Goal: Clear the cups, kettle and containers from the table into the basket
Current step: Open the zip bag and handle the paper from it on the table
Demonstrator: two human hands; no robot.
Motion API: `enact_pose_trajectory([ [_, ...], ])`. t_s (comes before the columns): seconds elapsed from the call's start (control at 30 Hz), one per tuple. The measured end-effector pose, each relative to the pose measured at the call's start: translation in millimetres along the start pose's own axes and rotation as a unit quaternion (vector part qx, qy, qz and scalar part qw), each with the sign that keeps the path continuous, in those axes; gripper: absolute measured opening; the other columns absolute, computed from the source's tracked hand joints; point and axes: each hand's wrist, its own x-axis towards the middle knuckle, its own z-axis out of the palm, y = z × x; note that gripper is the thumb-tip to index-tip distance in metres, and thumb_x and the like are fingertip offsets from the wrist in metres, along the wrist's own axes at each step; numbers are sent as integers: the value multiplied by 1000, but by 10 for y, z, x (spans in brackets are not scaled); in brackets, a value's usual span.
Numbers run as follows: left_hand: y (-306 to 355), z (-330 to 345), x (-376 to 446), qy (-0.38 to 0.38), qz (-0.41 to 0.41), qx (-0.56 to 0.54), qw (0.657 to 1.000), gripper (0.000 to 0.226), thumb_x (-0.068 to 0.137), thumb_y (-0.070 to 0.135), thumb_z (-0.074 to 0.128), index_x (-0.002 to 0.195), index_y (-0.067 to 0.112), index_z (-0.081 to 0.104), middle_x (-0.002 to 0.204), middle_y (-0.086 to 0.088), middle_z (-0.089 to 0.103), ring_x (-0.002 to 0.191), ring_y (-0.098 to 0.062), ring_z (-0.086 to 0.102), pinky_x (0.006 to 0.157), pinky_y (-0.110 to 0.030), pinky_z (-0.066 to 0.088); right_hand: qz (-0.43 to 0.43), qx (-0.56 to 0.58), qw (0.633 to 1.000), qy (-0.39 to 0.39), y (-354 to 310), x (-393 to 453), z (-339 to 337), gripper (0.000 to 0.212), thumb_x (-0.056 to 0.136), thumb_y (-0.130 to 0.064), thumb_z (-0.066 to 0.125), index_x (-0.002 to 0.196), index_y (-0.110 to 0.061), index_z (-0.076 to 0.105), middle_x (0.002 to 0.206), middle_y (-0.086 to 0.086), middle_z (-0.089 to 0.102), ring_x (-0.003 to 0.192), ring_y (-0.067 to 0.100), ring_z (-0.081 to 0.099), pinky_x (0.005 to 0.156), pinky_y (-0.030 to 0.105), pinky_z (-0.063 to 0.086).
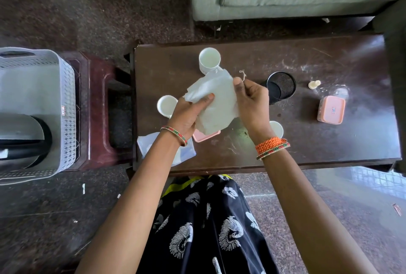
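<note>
Head view | we see the left hand (186, 111) and right hand (252, 102), each grip pinching a crumpled white cloth (216, 102) above the dark wooden table (329, 142) | three white cups (209, 59) (165, 105) (277, 128) and pink-lidded containers (331, 110) (206, 135) sit around the cloth | steel-and-black kettle (24, 135) lies in the grey perforated basket (66, 107), far left of the cloth.

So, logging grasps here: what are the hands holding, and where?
Both hold a white cloth: left hand grips its left edge, right hand pinches its right edge.
</note>
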Motion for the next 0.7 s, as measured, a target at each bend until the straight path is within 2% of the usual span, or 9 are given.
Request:
enact_pose_trajectory([
  [0.07,5,-10,-4,0,1,5,1000,23,85,11,62,107,19,61,101,-2,68,91,-17,67,82,-37,56,6,3,1000,0,3,-3,-35,46,94,-39,50,80,1,68,71,21,66,58,30,48,53,45,43],
  [0.13,12,-17,-17,0,3,-4,1000,18,86,10,61,98,22,62,94,2,69,81,-10,69,77,-33,57,17,14,1000,14,-42,-7,-65,34,95,-37,50,87,-13,74,81,16,72,66,23,58,63,43,52],
  [0.17,12,-23,-23,3,5,-5,1000,17,86,10,61,96,23,62,92,4,69,80,-9,69,77,-32,57,22,26,999,24,-51,-1,-82,30,96,-33,50,88,-15,73,81,10,73,67,16,59,65,40,52],
  [0.27,-22,-68,-24,15,11,0,1000,18,85,12,63,100,22,62,98,2,69,89,-15,67,84,-37,56,41,66,995,57,-47,24,-111,28,98,-25,49,83,-15,70,76,3,71,65,11,61,68,32,53],
  [0.4,-36,-109,-43,29,9,-15,999,25,86,13,62,110,18,60,100,2,68,91,-13,68,79,-34,59,70,82,990,94,8,61,-152,32,99,-25,47,76,-18,68,72,3,71,66,19,65,75,41,55],
  [0.53,-52,-152,-40,24,15,-12,1000,37,87,13,60,123,14,53,107,0,66,101,-19,65,82,-36,58,75,82,988,109,47,70,-178,32,100,-24,45,79,-14,68,71,3,71,67,21,65,77,44,57],
  [0.7,-17,-156,-42,9,31,-28,999,26,90,11,56,115,17,57,102,2,68,91,-12,68,73,-31,59,99,94,979,151,49,93,-232,31,100,-21,45,82,-10,67,69,5,69,63,19,64,72,41,57],
])
